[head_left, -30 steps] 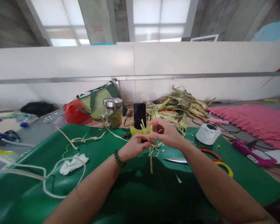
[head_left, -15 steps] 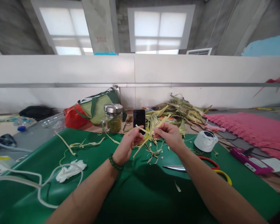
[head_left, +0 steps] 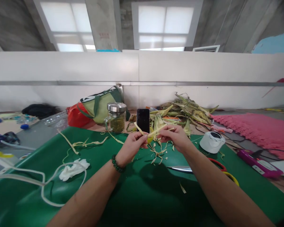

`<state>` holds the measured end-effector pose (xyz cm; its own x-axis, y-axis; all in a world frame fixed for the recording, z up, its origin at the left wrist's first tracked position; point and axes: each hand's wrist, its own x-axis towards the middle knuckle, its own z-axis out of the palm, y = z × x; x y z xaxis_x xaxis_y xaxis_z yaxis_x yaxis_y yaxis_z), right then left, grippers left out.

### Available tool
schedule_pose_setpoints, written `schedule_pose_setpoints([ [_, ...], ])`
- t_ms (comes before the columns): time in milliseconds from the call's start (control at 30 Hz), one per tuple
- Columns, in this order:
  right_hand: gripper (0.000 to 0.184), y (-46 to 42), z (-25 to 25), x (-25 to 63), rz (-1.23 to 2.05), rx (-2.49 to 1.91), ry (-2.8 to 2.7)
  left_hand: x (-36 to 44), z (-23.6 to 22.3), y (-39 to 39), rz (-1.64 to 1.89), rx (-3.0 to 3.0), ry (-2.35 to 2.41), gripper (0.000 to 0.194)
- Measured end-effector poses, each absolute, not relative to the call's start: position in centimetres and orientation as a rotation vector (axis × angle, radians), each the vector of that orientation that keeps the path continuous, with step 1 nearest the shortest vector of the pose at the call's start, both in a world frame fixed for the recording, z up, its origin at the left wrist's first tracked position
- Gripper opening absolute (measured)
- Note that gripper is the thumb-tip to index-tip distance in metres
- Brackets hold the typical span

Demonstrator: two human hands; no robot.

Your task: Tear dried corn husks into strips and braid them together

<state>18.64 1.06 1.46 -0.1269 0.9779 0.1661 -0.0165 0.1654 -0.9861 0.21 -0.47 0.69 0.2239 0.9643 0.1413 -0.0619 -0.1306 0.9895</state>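
Pale yellow corn husk strips (head_left: 154, 133) stretch between my two hands above the green mat (head_left: 144, 201). My left hand (head_left: 135, 143) pinches them on the left, and one strip end sticks up past its fingers. On the right, my right hand (head_left: 174, 136) grips the other side with thumb and fingers closed. Parts of the strips are hidden by my fingers. Husk scraps (head_left: 158, 154) lie on the mat below. A black phone (head_left: 143, 120) stands upright just behind my left hand. Scissors (head_left: 181, 169) lie partly under my right forearm.
A heap of corn husks (head_left: 189, 108) lies at the back. A lidded glass jar (head_left: 117, 121) and green bag (head_left: 99, 107) stand back left. A white device (head_left: 212, 143) sits right, near a purple power strip (head_left: 259, 164). White cable (head_left: 44, 189) and crumpled tissue (head_left: 73, 170) lie left.
The strips, which fanned out in a cross shape, now lie closer together between my hands. My left fingers have closed further on them. The view has shifted slightly.
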Motion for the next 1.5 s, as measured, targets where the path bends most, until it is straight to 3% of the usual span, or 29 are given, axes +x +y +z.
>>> schedule_pose_setpoints([
  [133, 0.022, 1.5, 2.1, 20.4, 0.611, -1.000, -1.347, 0.5, 0.4, -0.5, 1.051, 1.576, 1.052, 0.033],
  [233, 0.023, 0.5, 2.3, 19.9, 0.191, -0.978, -1.694, 0.8, -0.2, -0.7, 0.972, 1.844, 1.152, 0.027],
  [367, 0.022, -0.7, 1.3, 17.8, 0.300, -1.044, -2.193, 1.3, -0.7, -1.1, 0.846, 1.981, 1.101, 0.028],
  [567, 0.030, -0.9, 0.7, 16.8, 0.309, -0.988, -2.141, 1.6, -0.7, -1.2, 0.741, 1.788, 0.878, 0.016],
  [700, 0.035, -1.1, 1.2, 17.2, 0.296, -1.007, -2.145, 1.6, -1.0, -0.9, 0.723, 1.654, 0.895, 0.024],
  [933, 0.013, -0.7, 2.5, 19.2, 0.543, -1.194, -2.307, 0.9, -0.6, -0.6, 0.692, 1.403, 0.933, 0.043],
  [1333, 0.008, 0.8, 2.2, 20.1, 0.882, -0.860, -2.335, 0.1, 0.9, -1.1, 0.476, 1.473, 0.824, 0.030],
  [1400, 0.012, 1.1, 2.2, 20.3, 0.822, -0.921, -2.224, 0.0, 0.8, -0.8, 0.546, 1.407, 0.856, 0.030],
  [1500, 0.014, 0.8, 2.9, 20.9, 0.425, -0.953, -1.922, -0.1, 0.6, -0.3, 0.707, 1.293, 0.925, 0.030],
])
